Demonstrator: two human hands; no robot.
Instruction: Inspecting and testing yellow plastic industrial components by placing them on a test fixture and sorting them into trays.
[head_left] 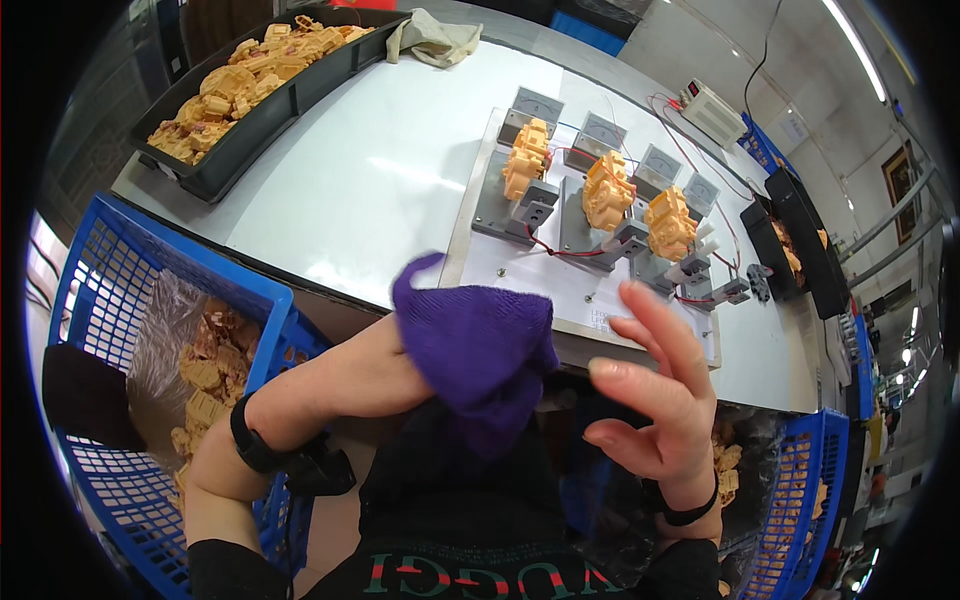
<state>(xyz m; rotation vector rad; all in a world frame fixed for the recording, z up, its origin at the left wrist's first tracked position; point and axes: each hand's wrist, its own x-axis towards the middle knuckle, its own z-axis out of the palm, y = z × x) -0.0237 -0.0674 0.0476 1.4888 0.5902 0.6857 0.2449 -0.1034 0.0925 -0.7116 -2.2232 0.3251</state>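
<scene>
A purple cloth [485,340], blurred in part, drapes over my left hand [395,350] in front of my body. It hides the fingers; only the wrist and forearm show. To the right, my right hand [660,400] is raised and open, its fingers apart and bent, holding nothing. It hovers by the near edge of a white board [540,275]. On that board stand three tan moulded plastic parts, one on the left [526,160], one in the middle [607,190] and one on the right [670,223], each on a grey fixture with red wires.
Several dial meters [600,135] line the board's far side. A black tray [215,180] of tan parts sits far left, near a pale cloth [435,40]. Blue baskets flank me, left [190,235] and right [800,500]. A power supply [712,112] and black bins [805,240] stand right.
</scene>
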